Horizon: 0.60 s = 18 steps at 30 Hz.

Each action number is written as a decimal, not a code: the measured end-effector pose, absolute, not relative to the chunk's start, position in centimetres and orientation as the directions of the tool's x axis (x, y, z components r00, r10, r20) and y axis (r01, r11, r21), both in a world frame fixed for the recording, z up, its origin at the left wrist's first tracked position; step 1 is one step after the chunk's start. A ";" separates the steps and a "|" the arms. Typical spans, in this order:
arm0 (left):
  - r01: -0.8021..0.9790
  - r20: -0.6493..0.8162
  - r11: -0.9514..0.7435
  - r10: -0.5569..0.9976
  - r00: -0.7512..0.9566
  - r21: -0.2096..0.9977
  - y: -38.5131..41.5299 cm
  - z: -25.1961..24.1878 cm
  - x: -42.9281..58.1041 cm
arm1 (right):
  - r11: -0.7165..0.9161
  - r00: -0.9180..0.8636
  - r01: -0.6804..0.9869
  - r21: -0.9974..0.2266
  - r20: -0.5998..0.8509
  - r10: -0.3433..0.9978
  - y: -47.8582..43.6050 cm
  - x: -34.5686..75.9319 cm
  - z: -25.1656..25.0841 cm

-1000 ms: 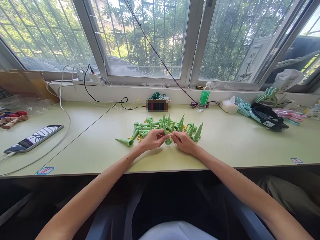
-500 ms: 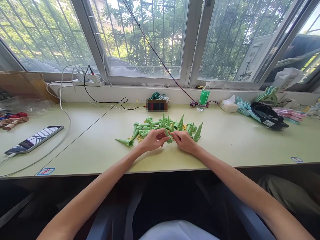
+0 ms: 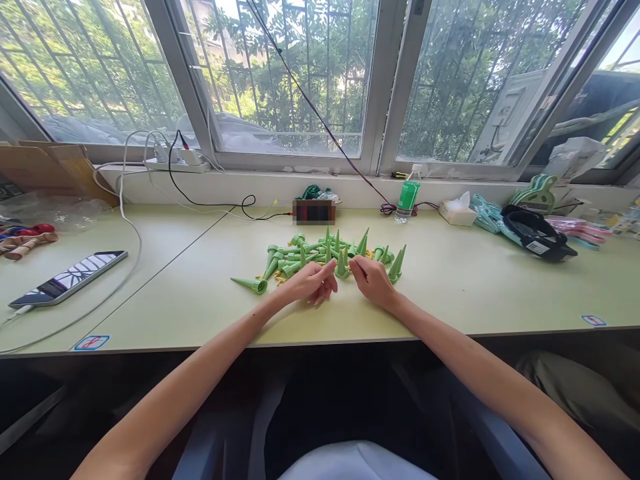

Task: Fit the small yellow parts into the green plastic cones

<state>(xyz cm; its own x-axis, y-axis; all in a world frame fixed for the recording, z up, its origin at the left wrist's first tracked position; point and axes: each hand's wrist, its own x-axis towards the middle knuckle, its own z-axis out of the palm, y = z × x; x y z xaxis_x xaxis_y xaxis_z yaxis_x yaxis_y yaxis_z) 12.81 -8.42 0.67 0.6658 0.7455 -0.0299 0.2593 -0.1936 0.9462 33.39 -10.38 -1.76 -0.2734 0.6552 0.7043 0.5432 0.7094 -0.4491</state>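
Observation:
Several green plastic spikes (image 3: 360, 244), hollow cones with capped wide ends, lie and stand in a pile on the table, with small yellow pieces (image 3: 370, 254) among them. One spike (image 3: 342, 265) stands upright between my hands. My left hand (image 3: 316, 283) is just left of it, fingers loosely apart and nothing visible in them. Close on its right side, my right hand (image 3: 372, 281) has its fingers curled together; what they pinch, if anything, is hidden. A single spike (image 3: 250, 284) lies on its side at the pile's left end.
A phone (image 3: 69, 279) with a white cable lies at the left. Behind the pile is a blurred dark box (image 3: 314, 213). A water bottle (image 3: 408, 194), a tissue pack (image 3: 457, 210) and a black strap-like item (image 3: 537, 230) stand along the back right.
My left hand has let go of the upright spike and moved slightly left and down. My right hand has drawn back a little to the right. The spike now stands free of the left fingers.

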 end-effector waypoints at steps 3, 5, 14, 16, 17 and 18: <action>0.261 -0.054 -0.166 0.742 0.668 0.951 -8.7 0.8 12.9 | 0.717 -0.294 0.540 -0.441 0.700 0.651 -10.4 33.3 -1.8; 0.260 -0.065 -0.153 0.737 0.673 0.953 -8.8 0.9 12.9 | 0.725 -0.306 0.535 -0.434 0.700 0.645 -10.4 33.3 -1.9; 0.254 -0.056 -0.165 0.728 0.684 0.953 -8.9 1.0 12.8 | 0.759 -0.327 0.488 -0.430 0.717 0.616 -10.3 33.4 -2.1; 0.258 -0.038 -0.191 0.732 0.681 0.947 -9.0 1.0 12.8 | 0.760 -0.325 0.485 -0.432 0.718 0.615 -10.3 33.4 -2.1; 0.259 -0.024 -0.209 0.735 0.678 0.943 -9.0 1.1 12.8 | 0.759 -0.324 0.485 -0.433 0.718 0.616 -10.3 33.4 -2.1; 0.263 -0.007 -0.231 0.738 0.674 0.937 -9.1 1.2 12.8 | 0.758 -0.323 0.486 -0.435 0.717 0.618 -10.3 33.4 -2.1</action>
